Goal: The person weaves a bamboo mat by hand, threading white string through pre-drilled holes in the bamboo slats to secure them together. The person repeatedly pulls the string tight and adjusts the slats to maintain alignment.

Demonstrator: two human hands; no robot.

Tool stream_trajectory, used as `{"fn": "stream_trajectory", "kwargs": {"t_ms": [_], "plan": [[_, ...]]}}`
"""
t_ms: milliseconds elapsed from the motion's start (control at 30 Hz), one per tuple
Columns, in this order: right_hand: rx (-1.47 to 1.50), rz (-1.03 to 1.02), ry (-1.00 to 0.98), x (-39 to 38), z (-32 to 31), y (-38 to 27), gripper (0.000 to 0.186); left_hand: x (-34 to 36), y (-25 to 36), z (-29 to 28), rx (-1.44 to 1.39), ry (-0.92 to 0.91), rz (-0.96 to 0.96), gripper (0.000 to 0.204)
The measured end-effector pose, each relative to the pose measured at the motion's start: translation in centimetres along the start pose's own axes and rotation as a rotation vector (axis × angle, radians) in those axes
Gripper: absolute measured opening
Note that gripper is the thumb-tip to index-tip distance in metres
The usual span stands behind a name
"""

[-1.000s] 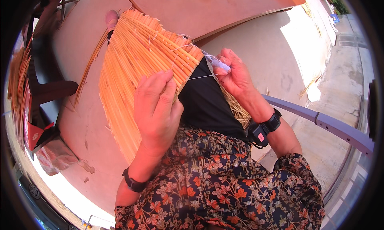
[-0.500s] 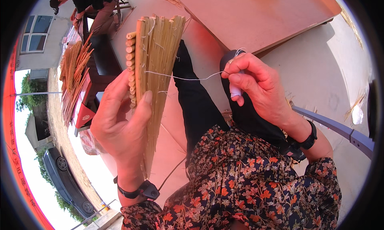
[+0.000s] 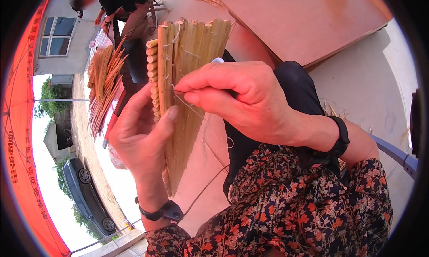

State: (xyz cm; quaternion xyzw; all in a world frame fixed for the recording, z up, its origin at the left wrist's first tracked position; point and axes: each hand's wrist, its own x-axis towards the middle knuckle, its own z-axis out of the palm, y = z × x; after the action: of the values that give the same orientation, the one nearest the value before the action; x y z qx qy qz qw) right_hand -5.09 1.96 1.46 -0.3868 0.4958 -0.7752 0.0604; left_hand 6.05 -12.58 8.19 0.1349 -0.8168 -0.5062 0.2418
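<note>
My left hand (image 3: 143,132) grips a sheaf of flat, pale yellow stalks (image 3: 196,56), its thumb on the front and its fingers behind. Cut round stalk ends (image 3: 152,69) line the left edge in a row. Short white stitches dot the stalks. Pinched at the front stalk, my right hand (image 3: 246,100) has thumb and forefinger closed on a white thread (image 3: 190,106), which loops below the fingertips. Whether a needle is also in the pinch is too small to tell. A bit of something white (image 3: 217,60) shows above the right knuckles.
A large board or tabletop (image 3: 304,20) lies at the far right. At the left, reddish-brown stalks (image 3: 105,78) are heaped on a table. Beyond it a person (image 3: 125,6) in dark clothes bends over. A grey metal bar (image 3: 395,154) stands at my right.
My right hand has come left from beside the sheaf to its front stalk, and the stretched thread now hangs slack. The left hand still holds the sheaf.
</note>
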Motion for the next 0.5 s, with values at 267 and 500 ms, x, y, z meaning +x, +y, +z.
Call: {"fn": "stream_trajectory", "kwargs": {"t_ms": [267, 500], "plan": [[0.008, -0.007, 0.005, -0.15, -0.01, 0.78, 0.016, 0.04, -0.48, 0.27, -0.009, 0.001, 0.014, 0.055], [-0.011, 0.021, 0.013, -0.36, -0.17, 0.82, 0.016, -0.19, 0.06, 0.68, 0.000, 0.049, -0.021, 0.054]]}}
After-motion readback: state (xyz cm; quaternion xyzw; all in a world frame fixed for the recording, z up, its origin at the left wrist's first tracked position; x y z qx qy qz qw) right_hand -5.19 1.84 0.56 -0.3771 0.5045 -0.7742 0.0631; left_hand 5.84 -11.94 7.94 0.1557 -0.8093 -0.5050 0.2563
